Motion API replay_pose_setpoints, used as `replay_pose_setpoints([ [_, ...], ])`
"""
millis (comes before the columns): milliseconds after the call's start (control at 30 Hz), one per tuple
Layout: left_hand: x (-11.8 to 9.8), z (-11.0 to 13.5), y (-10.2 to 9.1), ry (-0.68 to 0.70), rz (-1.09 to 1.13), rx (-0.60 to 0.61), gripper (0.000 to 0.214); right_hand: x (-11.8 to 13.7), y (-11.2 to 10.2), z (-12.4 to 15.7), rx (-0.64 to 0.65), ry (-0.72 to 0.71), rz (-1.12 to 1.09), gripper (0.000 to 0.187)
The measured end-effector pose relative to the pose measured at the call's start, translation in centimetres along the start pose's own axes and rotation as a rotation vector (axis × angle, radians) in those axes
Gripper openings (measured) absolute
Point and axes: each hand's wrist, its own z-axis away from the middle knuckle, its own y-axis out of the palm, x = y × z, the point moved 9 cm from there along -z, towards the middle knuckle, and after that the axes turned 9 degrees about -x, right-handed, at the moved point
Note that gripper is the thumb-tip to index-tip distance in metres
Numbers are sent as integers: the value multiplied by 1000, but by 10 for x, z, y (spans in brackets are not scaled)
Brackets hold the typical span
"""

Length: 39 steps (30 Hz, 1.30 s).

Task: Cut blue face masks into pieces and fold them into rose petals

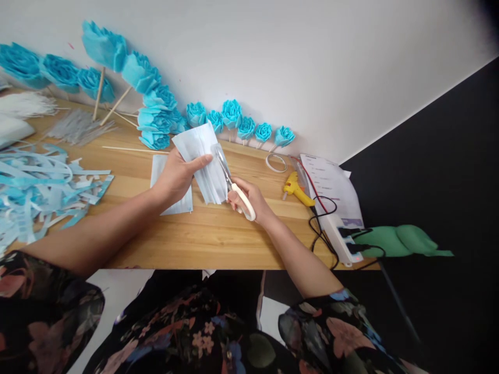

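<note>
My left hand (177,176) grips a pale blue pleated face mask (200,156), holding it tilted above the wooden table (202,239). My right hand (249,200) is closed round the white handles of a pair of scissors (230,179). The steel blades point up and left and lie against the mask's right edge. Another flat piece of pale blue mask (163,171) lies on the table under my left hand.
Blue paper roses (232,113) on sticks line the wall. A heap of blue strips (35,187) lies at the left. A yellow glue gun (297,190), tape ring (276,162), papers (331,184) and a power strip (338,236) with cables sit at the right.
</note>
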Motion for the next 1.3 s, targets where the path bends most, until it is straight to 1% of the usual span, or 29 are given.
replay_pose_setpoints([
  [133,-2,3,3,-16,22,20,44,-2,-3,-1,5,-17,21,71],
  [300,0,2,2,-21,42,19,42,-7,-5,-2,15,-14,45,75],
  [433,6,4,6,-41,57,45,45,-3,-4,-1,5,-22,34,74],
  [533,11,8,10,-68,44,79,42,4,-5,-1,-12,-52,44,74],
  [700,12,10,13,-69,42,102,42,6,-7,-1,-41,-68,89,73],
  [900,8,7,10,-54,66,78,46,2,-4,-1,-15,-19,15,73],
  [1067,10,7,10,-57,37,71,41,-1,-6,-1,-50,11,4,72],
  [1300,13,6,8,-45,47,69,42,0,-6,0,-55,-8,5,71],
])
